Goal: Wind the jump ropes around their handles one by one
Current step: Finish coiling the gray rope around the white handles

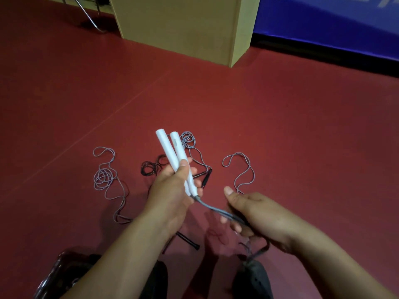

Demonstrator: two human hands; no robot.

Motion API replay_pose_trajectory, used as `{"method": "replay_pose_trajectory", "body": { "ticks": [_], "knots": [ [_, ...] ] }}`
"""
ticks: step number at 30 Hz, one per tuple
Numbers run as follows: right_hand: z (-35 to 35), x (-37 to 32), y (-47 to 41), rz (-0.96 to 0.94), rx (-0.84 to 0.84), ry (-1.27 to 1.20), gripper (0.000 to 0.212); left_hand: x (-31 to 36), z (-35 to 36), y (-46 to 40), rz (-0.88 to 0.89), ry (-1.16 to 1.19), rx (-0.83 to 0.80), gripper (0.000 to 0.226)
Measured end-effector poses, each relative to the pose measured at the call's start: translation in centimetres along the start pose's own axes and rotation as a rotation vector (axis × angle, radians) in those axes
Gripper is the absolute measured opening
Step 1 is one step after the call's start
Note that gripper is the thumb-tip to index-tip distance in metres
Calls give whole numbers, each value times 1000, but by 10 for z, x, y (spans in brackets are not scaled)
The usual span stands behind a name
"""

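Both grips are closed on the same rope: the left hand (pixel 172 186) is wrapped around two white handles (pixel 174 154) held side by side and pointing up and away, while the right hand (pixel 257 214) pinches the grey rope (pixel 210 207) just beyond them, two strands together. Loose grey loops (pixel 104 175) lie on the red floor (pixel 280 117) to either side. One black jump rope (pixel 151 167) lies coiled behind the hands, its two black handles (pixel 205 180) apart.
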State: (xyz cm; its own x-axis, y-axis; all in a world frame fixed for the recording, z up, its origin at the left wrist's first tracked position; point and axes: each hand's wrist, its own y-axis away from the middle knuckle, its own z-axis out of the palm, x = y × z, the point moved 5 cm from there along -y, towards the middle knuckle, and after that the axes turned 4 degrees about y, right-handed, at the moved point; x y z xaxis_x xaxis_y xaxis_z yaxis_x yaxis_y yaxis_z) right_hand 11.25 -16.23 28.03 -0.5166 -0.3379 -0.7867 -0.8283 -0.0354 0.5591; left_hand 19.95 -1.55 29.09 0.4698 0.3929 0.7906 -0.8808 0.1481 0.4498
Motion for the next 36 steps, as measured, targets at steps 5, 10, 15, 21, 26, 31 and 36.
{"method": "replay_pose_trajectory", "body": {
  "ticks": [5,10,15,21,26,31,36],
  "knots": [
    [-33,17,11,39,70,207,72,24,-23,-12,142,-121,116,12],
    [-56,20,15,-96,196,-24,36,20,-15,-1,210,-533,-21,9],
    [-65,12,14,-183,409,-146,18,-10,5,18,19,-771,-371,14],
    [-68,4,14,-201,593,11,30,-21,7,20,-32,-930,-434,13],
    [-75,5,16,-111,679,118,45,-28,10,32,-207,-806,-543,17],
    [-69,2,12,-141,584,-102,41,-28,16,38,-285,-699,-584,18],
    [-67,-2,10,-203,567,-138,33,-30,17,41,-390,-650,-617,57]
  ]
}}
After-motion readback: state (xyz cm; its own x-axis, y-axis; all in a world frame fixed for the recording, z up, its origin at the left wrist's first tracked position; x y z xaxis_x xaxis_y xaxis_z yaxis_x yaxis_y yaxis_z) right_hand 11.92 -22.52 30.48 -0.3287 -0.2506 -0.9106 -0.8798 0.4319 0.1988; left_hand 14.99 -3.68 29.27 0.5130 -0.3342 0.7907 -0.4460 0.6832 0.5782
